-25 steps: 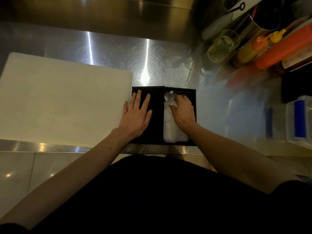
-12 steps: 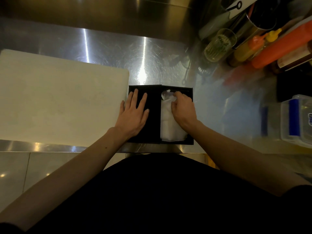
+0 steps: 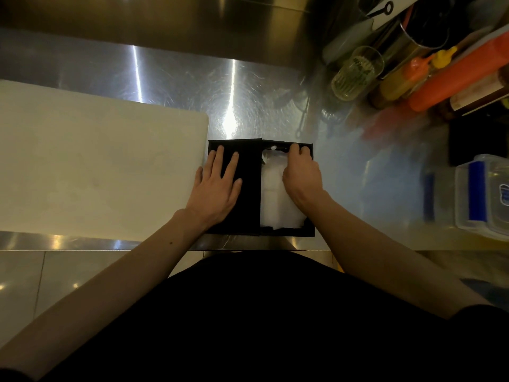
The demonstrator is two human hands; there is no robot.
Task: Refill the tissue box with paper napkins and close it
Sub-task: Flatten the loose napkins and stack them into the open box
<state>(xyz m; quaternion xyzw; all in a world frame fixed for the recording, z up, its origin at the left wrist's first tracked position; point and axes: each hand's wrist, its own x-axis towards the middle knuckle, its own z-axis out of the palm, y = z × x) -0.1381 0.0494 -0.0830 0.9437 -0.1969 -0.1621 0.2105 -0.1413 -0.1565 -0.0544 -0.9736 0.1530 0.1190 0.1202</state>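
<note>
A black tissue box (image 3: pixel 309 232) lies open on the steel counter near its front edge. Its black lid (image 3: pixel 249 186) is folded out flat to the left. White paper napkins (image 3: pixel 275 208) fill the box's right half. My left hand (image 3: pixel 217 186) rests flat on the lid, fingers spread. My right hand (image 3: pixel 301 175) presses down on the napkins, its fingertips curled at the box's far right corner.
A large white cutting board (image 3: pixel 91 172) lies left of the box, touching it. At the back right stand a glass (image 3: pixel 355 74), orange and yellow squeeze bottles (image 3: pixel 446 75) and a metal canister. A clear plastic container with blue clips (image 3: pixel 484 194) sits at the right.
My right hand has slid from the napkins' top middle toward the box's far right corner. My left hand stays flat on the lid.
</note>
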